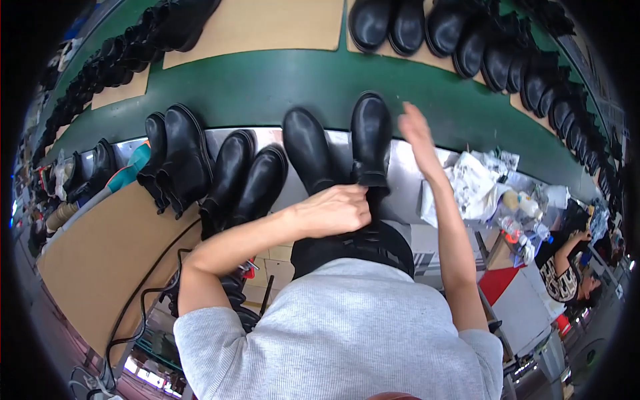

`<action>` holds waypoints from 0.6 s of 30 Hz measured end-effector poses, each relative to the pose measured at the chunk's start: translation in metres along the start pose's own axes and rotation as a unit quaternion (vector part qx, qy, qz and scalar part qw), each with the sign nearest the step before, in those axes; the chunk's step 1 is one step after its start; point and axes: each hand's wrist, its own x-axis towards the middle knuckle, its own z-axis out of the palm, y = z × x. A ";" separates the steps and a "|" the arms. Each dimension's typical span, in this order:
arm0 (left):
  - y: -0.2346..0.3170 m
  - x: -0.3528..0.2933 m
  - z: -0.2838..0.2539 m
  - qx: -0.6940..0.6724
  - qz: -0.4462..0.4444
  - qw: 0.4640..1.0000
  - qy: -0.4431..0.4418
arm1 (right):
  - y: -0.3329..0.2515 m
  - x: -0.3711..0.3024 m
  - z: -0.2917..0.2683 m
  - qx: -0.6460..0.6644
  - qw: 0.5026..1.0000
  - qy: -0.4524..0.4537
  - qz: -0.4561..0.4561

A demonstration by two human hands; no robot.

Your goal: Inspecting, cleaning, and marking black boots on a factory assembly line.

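Observation:
A pair of black boots lies before me, toes pointing away: the left boot [305,143] and the right boot [371,130], across the metal edge of the bench. My left hand [337,212] reaches over from the left with its fingers curled at the shaft of the right boot, pinching its top edge. The fingertips are partly hidden there. To the right of that boot's toe, my right hand [417,130] is held apart from it, fingers stretched out and slightly blurred. Nothing shows in that hand.
More black boots [257,180] stand to the left on the metal strip [407,173]. A green belt [267,83] carries boots on cardboard along the far side. Crumpled white paper [470,183] and bottles [523,203] are at right. Another person [563,277] sits far right.

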 end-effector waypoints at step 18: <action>0.005 -0.047 0.016 -0.588 -0.443 0.518 0.435 | -0.002 -0.077 0.041 0.671 0.692 -0.121 0.239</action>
